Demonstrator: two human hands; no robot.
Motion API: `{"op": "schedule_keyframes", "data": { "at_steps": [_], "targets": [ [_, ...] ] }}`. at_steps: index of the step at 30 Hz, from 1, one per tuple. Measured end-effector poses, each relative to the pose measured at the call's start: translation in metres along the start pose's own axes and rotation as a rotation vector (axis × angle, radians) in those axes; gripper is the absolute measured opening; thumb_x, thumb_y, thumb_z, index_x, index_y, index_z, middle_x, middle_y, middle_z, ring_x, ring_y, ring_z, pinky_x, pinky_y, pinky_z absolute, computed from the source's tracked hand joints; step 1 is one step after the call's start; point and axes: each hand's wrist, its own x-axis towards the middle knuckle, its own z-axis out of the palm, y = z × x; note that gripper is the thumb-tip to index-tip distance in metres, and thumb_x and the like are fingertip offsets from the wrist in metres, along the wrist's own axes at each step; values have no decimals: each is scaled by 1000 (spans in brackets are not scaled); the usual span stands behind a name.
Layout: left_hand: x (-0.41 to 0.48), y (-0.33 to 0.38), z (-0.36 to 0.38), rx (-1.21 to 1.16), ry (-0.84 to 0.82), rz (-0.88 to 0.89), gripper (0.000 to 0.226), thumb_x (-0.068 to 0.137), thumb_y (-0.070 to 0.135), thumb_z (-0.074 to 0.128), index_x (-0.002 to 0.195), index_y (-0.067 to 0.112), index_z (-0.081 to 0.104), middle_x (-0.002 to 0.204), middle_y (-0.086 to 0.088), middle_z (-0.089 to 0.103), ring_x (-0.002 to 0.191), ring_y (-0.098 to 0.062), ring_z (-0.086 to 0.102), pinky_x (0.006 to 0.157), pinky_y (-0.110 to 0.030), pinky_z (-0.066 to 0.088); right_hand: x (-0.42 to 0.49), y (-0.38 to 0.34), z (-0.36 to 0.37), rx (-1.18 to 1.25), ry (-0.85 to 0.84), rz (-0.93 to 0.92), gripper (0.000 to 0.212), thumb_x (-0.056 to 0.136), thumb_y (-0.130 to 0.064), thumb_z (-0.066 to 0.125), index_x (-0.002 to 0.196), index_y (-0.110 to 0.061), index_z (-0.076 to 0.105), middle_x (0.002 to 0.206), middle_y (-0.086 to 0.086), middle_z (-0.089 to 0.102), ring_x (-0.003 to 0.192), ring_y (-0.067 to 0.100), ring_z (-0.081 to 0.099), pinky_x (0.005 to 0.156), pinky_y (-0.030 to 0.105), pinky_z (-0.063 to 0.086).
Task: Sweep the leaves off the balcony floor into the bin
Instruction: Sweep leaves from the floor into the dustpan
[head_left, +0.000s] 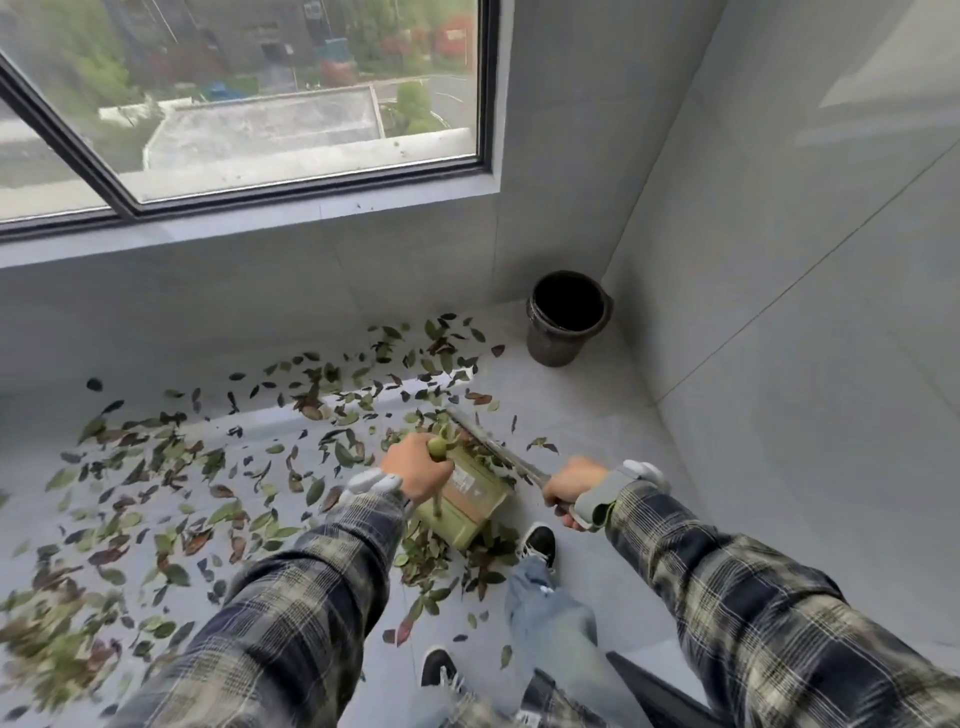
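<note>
Plaid sleeves (291, 623): left hand (418, 466) grips dustpan (470, 501); right hand (573, 486) grips broom (501, 453) slanting forward-left.

1. Your left hand (418, 467) is closed in a fist round the rounded green plastic handle (438, 448), knuckles up.
2. Your right hand (571, 486) grips the long grey metal pole (511, 460), fingers wrapped under it.
3. Both forearms reach forward and down in dark checked flannel sleeves (291, 613), converging toward the middle.
4. A white and grey strapped band (371, 486) sits on each wrist.
5. Your right leg, in pale blue jeans (550, 618), steps ahead of the left.
</note>
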Motion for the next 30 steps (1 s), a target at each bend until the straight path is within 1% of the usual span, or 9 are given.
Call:
{"op": "schedule_keyframes", "data": {
  "at_steps": [3, 5, 8, 10, 16, 20, 25, 28, 30],
  "targets": [
    [-36, -33, 5, 32, 33, 2, 11, 78, 33, 64, 74, 23, 65, 66, 5, 66, 59, -11, 62, 53, -23, 51, -25, 14, 44, -76, -6, -16, 22, 82, -6, 63, 101, 5, 61, 73, 18, 63, 47, 25, 58, 56, 32, 49],
    [-57, -53, 7, 38, 39, -14, 12, 80, 35, 63, 75, 25, 66, 67, 5, 65, 61, -10, 61, 55, -22, 49, -41, 22, 67, -87, -12, -30, 23, 81, -6, 63, 99, 7, 63, 68, 16, 64, 51, 26, 59, 61, 34, 49],
    [-88, -77, 8, -8, 50, -48, 13, 80, 36, 62, 75, 25, 65, 66, 5, 66, 62, -13, 63, 60, -26, 54, -66, 29, 90, -35, -10, -18, 9, 84, -3, 63, 86, 5, 60, 62, 15, 59, 41, 22, 54, 50, 28, 46],
    [-104, -89, 9, -28, 74, -63, 15, 81, 35, 63, 76, 21, 65, 67, 3, 65, 65, -16, 63, 62, -27, 54, -78, 37, 101, -29, -23, -21, 14, 89, -2, 62, 77, 3, 56, 60, 15, 55, 39, 21, 50, 43, 26, 42],
    [-152, -110, 25, -38, 93, -107, 22, 78, 36, 62, 75, 15, 67, 70, -3, 67, 66, -22, 65, 65, -35, 58, -95, 78, 125, 3, -14, -51, 15, 87, 3, 57, 74, -1, 52, 62, 15, 52, 35, 19, 46, 40, 21, 39],
    [-191, -112, 44, -53, 134, -130, 20, 79, 32, 63, 75, 12, 67, 69, -5, 66, 67, -23, 64, 61, -32, 52, -91, 104, 133, 11, -45, -80, 15, 85, 4, 58, 72, 2, 53, 61, 17, 54, 40, 22, 49, 45, 26, 45],
    [-244, -115, 80, -7, 163, -189, 14, 81, 32, 66, 76, 19, 66, 70, -2, 66, 70, -23, 63, 62, -27, 49, -85, 151, 154, 2, -79, -167, 23, 88, -7, 62, 72, -14, 47, 74, 8, 55, 59, 19, 55, 54, 28, 50],
    [-267, -118, 96, 10, 178, -180, 9, 81, 32, 67, 78, 23, 66, 73, 1, 65, 72, -22, 61, 64, -27, 46, -92, 176, 163, 21, -92, -158, 25, 90, -7, 61, 71, -15, 47, 74, 6, 55, 60, 17, 55, 48, 23, 50],
    [-279, -122, 107, 11, 166, -181, 8, 82, 33, 67, 79, 26, 65, 72, 4, 62, 71, -20, 59, 62, -25, 43, -96, 191, 168, 3, -106, -159, 25, 90, -8, 62, 70, -15, 47, 76, 6, 55, 62, 17, 55, 52, 24, 51]
  ]
}}
